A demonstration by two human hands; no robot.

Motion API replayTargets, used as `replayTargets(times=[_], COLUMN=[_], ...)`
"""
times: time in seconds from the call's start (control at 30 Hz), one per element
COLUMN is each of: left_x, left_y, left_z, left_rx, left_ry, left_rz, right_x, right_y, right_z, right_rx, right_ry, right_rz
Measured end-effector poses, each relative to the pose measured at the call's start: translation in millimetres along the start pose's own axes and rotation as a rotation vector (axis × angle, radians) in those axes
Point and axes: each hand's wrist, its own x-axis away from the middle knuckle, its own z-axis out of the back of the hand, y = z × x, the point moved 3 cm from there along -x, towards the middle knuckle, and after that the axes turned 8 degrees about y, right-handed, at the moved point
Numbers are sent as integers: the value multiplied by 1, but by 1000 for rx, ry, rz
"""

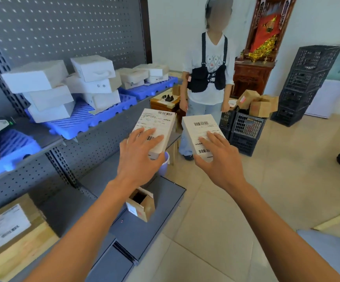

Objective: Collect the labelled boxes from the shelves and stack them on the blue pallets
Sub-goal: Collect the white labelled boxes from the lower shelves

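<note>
Each hand is carrying one labelled box: left hand (139, 157) gripping the left box (157, 131), right hand (219, 159) gripping the right box (202, 135). White boxes (63, 86) are already lying stacked on the blue pallets (87, 119) along the shelf (108, 131) front edge; these two are not yet placed.

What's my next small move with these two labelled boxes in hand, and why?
Probably swing both boxes left toward the blue pallet on the shelf. The left hand grips one white labelled box and the right hand grips another, both held in the air off the shelf's end, clear of any pallet. White boxes are stacked there already, with bare pallet at its front.
</note>
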Motion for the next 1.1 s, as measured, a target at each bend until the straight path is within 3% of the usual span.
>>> replayTargets(times=[0.43, 0.73, 1.1], left_x=[-159, -245, -335], left_y=[-34, -65, -100], left_z=[-70, -86, -104], left_rx=[-2, -105, -281], left_ry=[176, 200, 243], left_rz=[60, 126, 343], right_x=[-191, -300, -432], right_y=[41, 38, 25], right_z=[-70, -109, -165], right_rx=[-95, -231, -289], right_ry=[44, 71, 1], right_rz=[144, 214, 341])
